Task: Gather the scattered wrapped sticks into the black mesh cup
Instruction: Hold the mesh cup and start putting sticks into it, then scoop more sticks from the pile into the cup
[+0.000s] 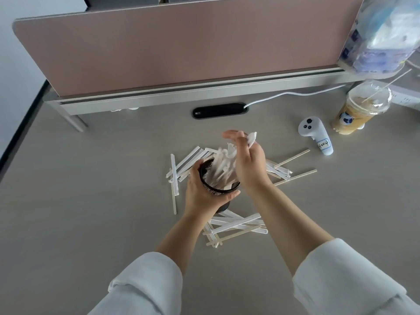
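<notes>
Gripping mesh cup (213, 189), left fingers (197, 165); sticks (223, 164) beside right fingers (236, 138).

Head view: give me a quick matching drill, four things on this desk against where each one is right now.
Things:
1. black mesh cup
2. iced drink
3. white controller
4. pile of wrapped sticks

Places:
A. far right, beside the divider
B. on the desk between the two forearms
C. gripped by the left hand, tilted
D. lying just left of the iced drink

Pairs: 1-C, 2-A, 3-D, 4-B
</notes>
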